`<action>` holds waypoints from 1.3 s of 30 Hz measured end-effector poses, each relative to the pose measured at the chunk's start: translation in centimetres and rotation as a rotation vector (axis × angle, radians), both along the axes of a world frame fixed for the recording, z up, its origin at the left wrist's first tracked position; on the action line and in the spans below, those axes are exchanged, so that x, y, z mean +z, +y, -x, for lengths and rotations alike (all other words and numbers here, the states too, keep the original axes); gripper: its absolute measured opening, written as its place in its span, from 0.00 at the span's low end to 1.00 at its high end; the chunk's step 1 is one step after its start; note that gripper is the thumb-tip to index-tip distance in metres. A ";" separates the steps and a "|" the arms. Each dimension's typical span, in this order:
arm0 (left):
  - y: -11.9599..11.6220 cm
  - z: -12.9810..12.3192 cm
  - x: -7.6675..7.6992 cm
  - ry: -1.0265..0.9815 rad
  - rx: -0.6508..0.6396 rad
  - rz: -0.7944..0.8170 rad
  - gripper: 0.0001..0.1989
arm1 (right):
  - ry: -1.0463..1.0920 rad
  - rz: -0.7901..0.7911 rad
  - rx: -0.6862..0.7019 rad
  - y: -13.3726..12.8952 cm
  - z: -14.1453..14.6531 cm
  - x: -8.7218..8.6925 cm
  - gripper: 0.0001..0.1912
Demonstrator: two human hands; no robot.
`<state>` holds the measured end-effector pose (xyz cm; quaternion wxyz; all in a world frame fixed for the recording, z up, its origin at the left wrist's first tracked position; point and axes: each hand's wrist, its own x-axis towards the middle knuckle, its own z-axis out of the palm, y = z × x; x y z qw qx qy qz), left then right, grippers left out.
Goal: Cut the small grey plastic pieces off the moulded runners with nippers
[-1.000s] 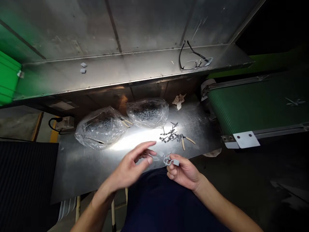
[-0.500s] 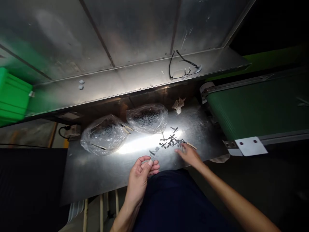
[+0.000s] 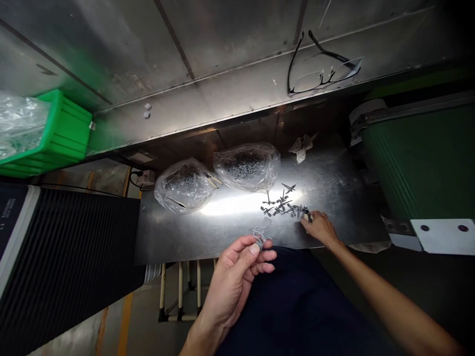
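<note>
My left hand [image 3: 241, 264] pinches a small grey plastic part with thin curved runners [image 3: 261, 236] between thumb and fingers, above the near edge of the metal table [image 3: 178, 242]. Further right, my right hand [image 3: 319, 227] is closed around a pair of pliers [image 3: 308, 216]; only a bit of them shows past the fingers, and their jaws are hard to make out. Beside that hand lies a loose pile of dark grey plastic pieces with stems [image 3: 284, 203]. A flat grey piece shows just beyond the part in my left hand.
Two clear plastic bags of small dark pieces, one left [image 3: 181, 188] and one right [image 3: 247, 168], stand at the back. Cream-handled pliers [image 3: 213, 181] lie by the left bag. Glasses [image 3: 322, 81] rest on the shelf, with a green crate [image 3: 70, 128] leftward. A green conveyor [image 3: 426, 158] stands right.
My right hand has moved from reaching beside the pile to closing on the pliers. My left hand still holds the grey part, now turned with its runners upward. The camera view has shifted.
</note>
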<state>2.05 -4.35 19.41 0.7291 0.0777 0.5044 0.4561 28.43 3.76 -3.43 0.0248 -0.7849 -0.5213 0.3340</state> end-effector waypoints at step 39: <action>-1.5 1.2 -0.2 0.269 -0.016 -0.119 0.11 | 0.520 -0.330 0.883 -3.7 7.2 25.7 0.16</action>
